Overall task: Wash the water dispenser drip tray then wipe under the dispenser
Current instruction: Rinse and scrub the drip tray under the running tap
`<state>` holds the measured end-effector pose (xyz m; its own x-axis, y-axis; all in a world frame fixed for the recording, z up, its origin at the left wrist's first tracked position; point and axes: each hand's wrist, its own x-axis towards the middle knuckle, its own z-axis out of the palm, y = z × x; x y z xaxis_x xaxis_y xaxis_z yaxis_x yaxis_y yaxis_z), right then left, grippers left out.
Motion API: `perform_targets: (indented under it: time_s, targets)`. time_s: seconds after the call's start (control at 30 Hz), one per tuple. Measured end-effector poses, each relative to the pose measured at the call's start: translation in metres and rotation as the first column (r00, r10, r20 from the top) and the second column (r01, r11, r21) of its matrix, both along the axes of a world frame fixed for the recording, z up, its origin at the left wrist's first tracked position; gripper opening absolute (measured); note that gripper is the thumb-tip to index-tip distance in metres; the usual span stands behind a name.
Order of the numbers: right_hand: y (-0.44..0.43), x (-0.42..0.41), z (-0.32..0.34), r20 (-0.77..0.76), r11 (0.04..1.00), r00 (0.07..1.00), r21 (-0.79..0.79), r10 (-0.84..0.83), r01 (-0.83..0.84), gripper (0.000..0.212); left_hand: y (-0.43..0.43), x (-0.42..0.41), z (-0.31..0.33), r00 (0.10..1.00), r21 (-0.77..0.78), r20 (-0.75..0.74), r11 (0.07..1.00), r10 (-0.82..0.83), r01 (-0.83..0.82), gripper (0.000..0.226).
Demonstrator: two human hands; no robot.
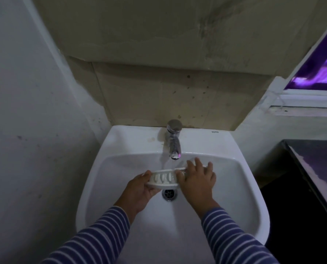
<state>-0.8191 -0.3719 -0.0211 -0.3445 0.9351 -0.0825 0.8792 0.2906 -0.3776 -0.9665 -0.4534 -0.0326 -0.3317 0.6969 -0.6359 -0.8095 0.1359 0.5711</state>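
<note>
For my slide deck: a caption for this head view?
Both hands, left hand and right hand, hold the drip tray under the faucet.

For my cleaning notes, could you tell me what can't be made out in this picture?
- Drip tray, head view: its right end is hidden under the right hand; the left hand covers its left end.
- Water from the tap: too faint to tell.
- Water dispenser: out of frame.

Washroom — white basin (120,149), chrome tap (174,138)
</note>
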Motion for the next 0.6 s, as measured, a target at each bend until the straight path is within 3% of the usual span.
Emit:
perform_targets:
  time_s: [0.1, 0.2, 0.3, 0.43, 0.5, 0.6]
  targets:
    - [-0.008, -0.01, 0.001, 0.053, 0.991, 0.995, -0.11, 0.08, -0.074, 0.084, -0.002, 0.0, -0.002, 0.999, 0.016, -0.036, 1.0, -0.019, 0.02, 0.016]
    - [-0.001, -0.013, -0.006, 0.007, 0.988, 0.994, -0.11, 0.108, -0.107, 0.073, -0.005, -0.002, -0.004, 0.999, 0.022, -0.044, 1.0, 0.002, -0.001, 0.017]
    - [-0.002, -0.014, -0.013, 0.046, 0.992, 0.992, -0.047, 0.119, -0.117, 0.055, -0.004, -0.002, -0.003, 0.999, 0.013, -0.045, 1.0, 0.016, -0.016, 0.017]
    - [-0.013, -0.024, -0.003, 0.111, 0.999, 0.993, -0.03, 0.041, -0.038, 0.048, -0.003, 0.002, -0.001, 0.999, 0.014, -0.028, 1.0, 0.027, -0.027, 0.017]
    - [-0.02, -0.033, 0.002, 0.186, 0.992, 0.975, 0.006, 0.123, -0.126, 0.052, -0.003, 0.003, -0.002, 0.999, 0.02, -0.008, 0.999, 0.036, -0.036, 0.018]
    - [-0.026, -0.038, -0.005, 0.182, 0.939, 0.935, 0.104, 0.305, -0.327, 0.055, -0.003, 0.005, -0.003, 0.999, 0.016, -0.002, 0.999, 0.05, -0.049, 0.019]
